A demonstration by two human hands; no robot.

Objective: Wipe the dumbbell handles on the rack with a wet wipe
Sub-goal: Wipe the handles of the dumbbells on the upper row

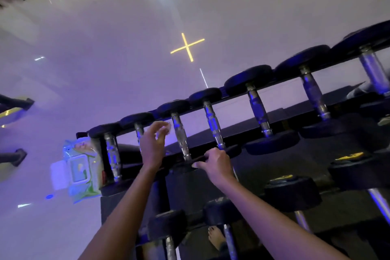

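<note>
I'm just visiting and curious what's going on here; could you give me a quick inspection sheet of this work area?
Surface: dark tiered dumbbell rack, top rail bare between the handles.
Job's things: row of chrome-handled dumbbells on the top tier; small wet wipe at the left hand's fingertips; wipe packet, lid flipped open, at the rack's left end.
Clutter: nothing seen.
Hands: left hand raised by the second handle, pinching the wipe; right hand gripping the front rail.
Cables: nothing seen.
Surroundings: glossy pale floor with a yellow cross; more dumbbells on the lower tiers; a bare foot below.
</note>
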